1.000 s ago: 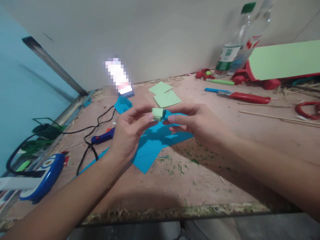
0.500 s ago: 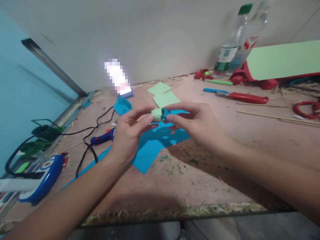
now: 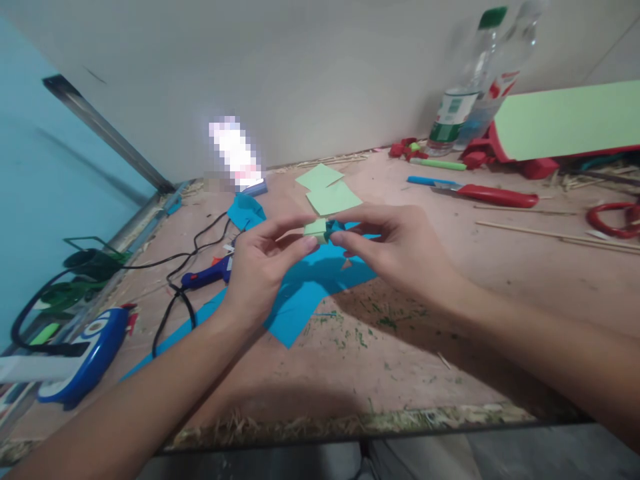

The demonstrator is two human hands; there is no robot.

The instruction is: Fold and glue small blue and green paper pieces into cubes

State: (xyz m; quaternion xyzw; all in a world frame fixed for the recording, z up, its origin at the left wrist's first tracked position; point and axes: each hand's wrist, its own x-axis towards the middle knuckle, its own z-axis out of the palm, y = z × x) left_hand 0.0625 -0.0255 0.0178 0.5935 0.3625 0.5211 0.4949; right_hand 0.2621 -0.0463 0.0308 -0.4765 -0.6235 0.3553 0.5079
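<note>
A small folded piece of light green paper (image 3: 315,231) is pinched between the thumb and fingers of my left hand (image 3: 263,260). My right hand (image 3: 403,243) closes its thumb and fingertips on a folded blue paper piece (image 3: 333,231). The two pieces meet end to end in the air; how they join is hidden by my fingers. Below them lie blue paper sheets (image 3: 293,317), partly covered by my hands. Just beyond, light green paper squares (image 3: 334,199) overlap on the table, and another folded blue paper (image 3: 246,211) sits left of them.
A blue glue gun (image 3: 205,273) and black cable (image 3: 193,255) lie at left, near a blue-and-white device (image 3: 103,360). A bright blurred screen (image 3: 235,153) leans at the back. Rightward are bottles (image 3: 453,117), a red-handled knife (image 3: 500,196), sticks (image 3: 530,233) and red-handled scissors (image 3: 613,221).
My left thumb has slid rightward along the green piece, and its fingers have shifted. The blue piece shows more between my right fingertips. Both hands keep nearly the same place.
</note>
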